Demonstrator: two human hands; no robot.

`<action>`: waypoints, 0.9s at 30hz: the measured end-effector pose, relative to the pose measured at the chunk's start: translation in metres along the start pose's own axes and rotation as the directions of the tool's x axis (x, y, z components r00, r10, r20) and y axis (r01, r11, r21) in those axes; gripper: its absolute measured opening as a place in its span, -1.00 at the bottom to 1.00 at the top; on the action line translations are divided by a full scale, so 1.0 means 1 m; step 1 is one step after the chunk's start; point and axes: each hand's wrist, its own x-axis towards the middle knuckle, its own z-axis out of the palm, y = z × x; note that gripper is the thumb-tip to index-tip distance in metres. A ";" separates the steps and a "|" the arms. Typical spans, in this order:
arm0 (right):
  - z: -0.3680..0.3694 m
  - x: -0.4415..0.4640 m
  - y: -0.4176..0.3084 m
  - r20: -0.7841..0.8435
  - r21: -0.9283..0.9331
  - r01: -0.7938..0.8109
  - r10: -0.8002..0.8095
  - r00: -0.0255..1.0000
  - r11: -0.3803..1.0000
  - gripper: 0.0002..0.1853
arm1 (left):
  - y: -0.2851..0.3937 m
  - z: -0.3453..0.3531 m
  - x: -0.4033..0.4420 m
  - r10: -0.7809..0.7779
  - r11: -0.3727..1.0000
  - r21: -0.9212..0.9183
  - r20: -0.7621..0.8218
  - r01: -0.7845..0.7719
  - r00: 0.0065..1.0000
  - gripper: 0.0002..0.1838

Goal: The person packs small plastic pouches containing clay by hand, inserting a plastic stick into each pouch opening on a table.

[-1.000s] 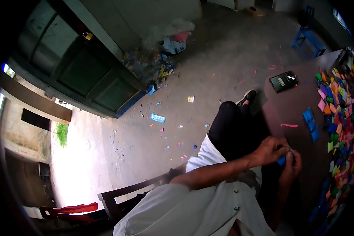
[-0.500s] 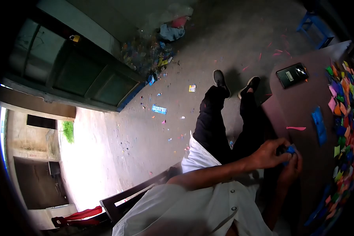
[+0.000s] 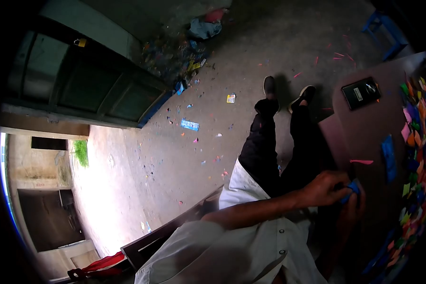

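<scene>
A small blue piece (image 3: pixel 353 186), thin and folded like paper or film, sits between my hands; its exact kind is unclear. My left hand (image 3: pixel 325 188) comes in from the left and pinches the piece with thumb and fingers. From below, my right hand (image 3: pixel 353 206) grips the same piece, its fingers in shadow and partly dark. Just beyond the hands, a thin pink strip (image 3: pixel 361 162) lies on the brown tabletop (image 3: pixel 359 132). A flat blue strip (image 3: pixel 388 158) rests to its right.
Many small coloured folded pieces (image 3: pixel 414 156) cover the table's right side. A dark phone (image 3: pixel 360 93) lies near the far end, with a blue stool (image 3: pixel 386 33) beyond. Scraps litter the floor near a dark green door (image 3: pixel 90 80). A bench (image 3: pixel 175 220) is beside me.
The blue piece shows more between my fingers, and my hands have shifted slightly. The whole view has turned a little. Both hands stay on the piece.
</scene>
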 end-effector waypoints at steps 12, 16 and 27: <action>-0.005 0.006 -0.003 -0.019 -0.037 0.105 -0.106 0.994 0.994 -0.58 | 0.000 -0.001 0.002 -0.036 0.999 -0.033 0.083 0.039 0.996 -0.79; -0.011 0.003 0.001 0.131 -0.476 0.439 -0.433 0.892 0.762 -0.56 | 0.007 0.001 0.002 0.043 0.998 0.043 0.103 -0.048 0.994 -0.80; -0.017 -0.001 0.014 -0.123 -0.186 0.190 -0.214 0.969 0.964 -0.61 | -0.002 0.024 -0.003 -0.151 0.978 -0.132 0.084 0.161 0.985 -0.72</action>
